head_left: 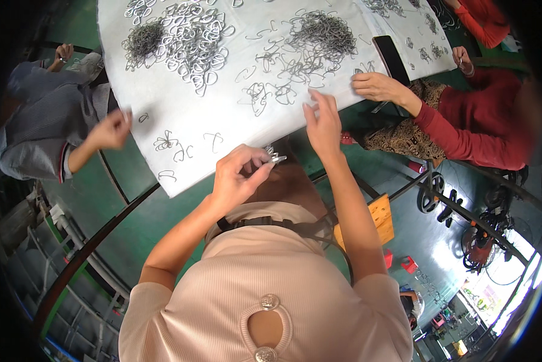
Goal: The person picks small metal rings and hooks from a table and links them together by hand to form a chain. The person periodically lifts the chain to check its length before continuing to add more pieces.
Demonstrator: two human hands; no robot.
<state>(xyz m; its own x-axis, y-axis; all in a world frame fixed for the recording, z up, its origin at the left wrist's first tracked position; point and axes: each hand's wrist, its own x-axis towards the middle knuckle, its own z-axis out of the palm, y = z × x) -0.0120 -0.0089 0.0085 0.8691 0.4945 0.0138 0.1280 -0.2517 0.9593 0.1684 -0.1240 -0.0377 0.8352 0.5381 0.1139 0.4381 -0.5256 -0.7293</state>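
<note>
- Left hand (238,176): grip closed, thumb and fingers pinching small silver metal pieces (276,158); their exact shape and number cannot be told.
- The held pieces are seen just beyond the near edge of the desk (189,117), in front of the wearer's body.
- Right hand (325,123): grip released, fingers spread and slightly bent, nothing seen in it; nearest items are loose bent wires (285,93) to its left.
- Beyond these: a dense wire heap (326,36), scattered at its edges.
- Farther left: a heap of silver rings (197,45) touching a darker heap (143,45) of fine pieces.
- Near left corner: a small wire cluster (167,142).
- Right: a black phone (392,59), near a co-worker's hand (376,87).
- Left: another co-worker's hand (110,130), blurred, beside the desk edge.
</note>
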